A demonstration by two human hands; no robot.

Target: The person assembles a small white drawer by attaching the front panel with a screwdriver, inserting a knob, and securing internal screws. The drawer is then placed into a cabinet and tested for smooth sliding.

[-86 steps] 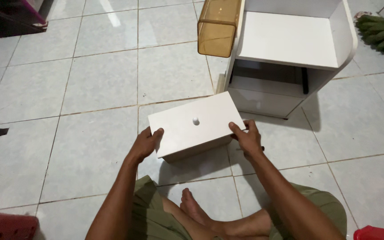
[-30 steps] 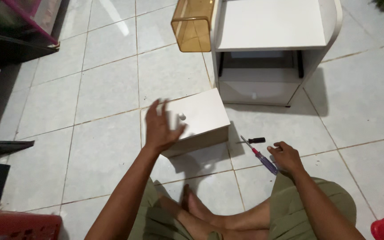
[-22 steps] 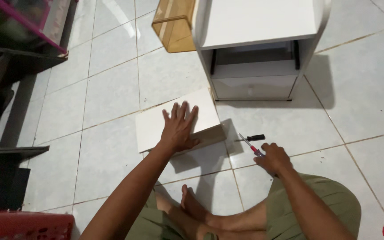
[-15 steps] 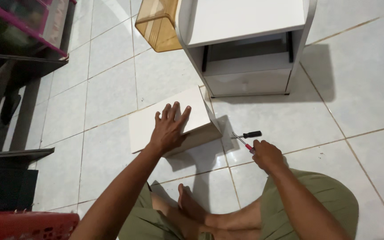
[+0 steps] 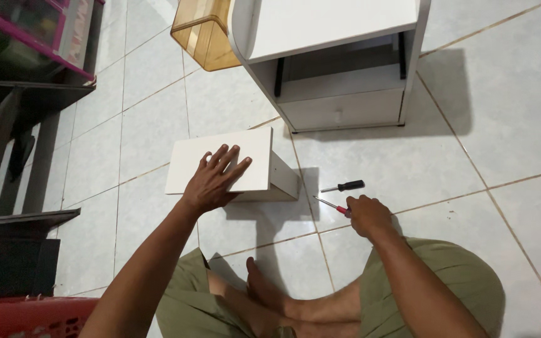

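We press left hand (image 5: 215,181) flat, fingers spread, on white drawer (image 5: 230,164); right hand (image 5: 365,215), fingers clenched round red-handled screwdriver (image 5: 332,206), right of drawer.

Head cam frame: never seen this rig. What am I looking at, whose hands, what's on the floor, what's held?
There is no machine here. One camera sits on a person's head and looks down at their own two bare hands; they sit cross-legged on a tiled floor. The left hand lies flat, fingers spread, on a white drawer box. The right hand has its grip closed on a red-handled screwdriver; a black-handled screwdriver lies loose just beyond it. Ahead stands a small white cabinet with one drawer slot open, and an amber plastic bin beside it.
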